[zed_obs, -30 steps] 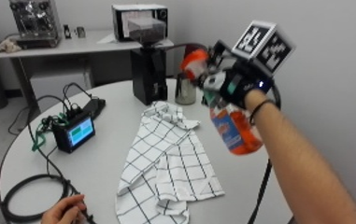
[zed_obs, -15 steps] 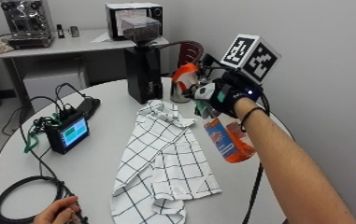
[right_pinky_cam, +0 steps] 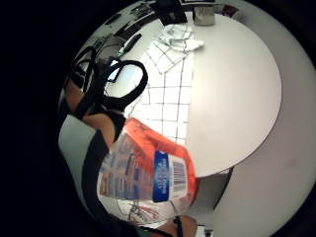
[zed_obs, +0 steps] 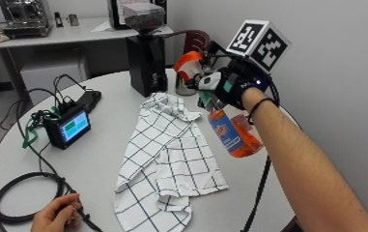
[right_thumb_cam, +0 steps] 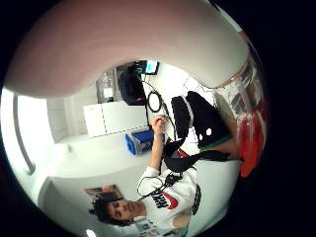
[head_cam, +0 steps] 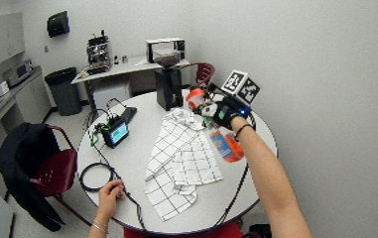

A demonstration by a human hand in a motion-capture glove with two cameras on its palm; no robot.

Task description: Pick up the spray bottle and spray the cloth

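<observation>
My gloved right hand [zed_obs: 230,88] [head_cam: 222,111] grips the neck of an orange spray bottle [zed_obs: 233,133] [head_cam: 224,144] and holds it in the air over the table's right side, tilted, its orange nozzle head [zed_obs: 187,65] turned toward the far left. A white cloth with a black grid [zed_obs: 167,162] [head_cam: 179,158] lies spread on the round white table [zed_obs: 100,159], below and left of the bottle. The bottle's labelled body [right_pinky_cam: 148,175] fills the little finger side palm view, with the cloth [right_pinky_cam: 170,89] beneath it. In the thumb side palm view the orange bottle [right_thumb_cam: 249,143] shows at the edge.
A black coffee grinder [zed_obs: 146,60] and a metal cup [zed_obs: 185,87] stand at the table's far side. A small screen device [zed_obs: 68,126] with cables sits on the left. A bare hand [zed_obs: 58,217] holds a black cable at the near edge. A red chair [head_cam: 50,173] stands beside the table.
The hand with the bottle has come down and toward the cloth, and the nozzle now sits lower over the cloth's far end. The outside camera has shifted too.
</observation>
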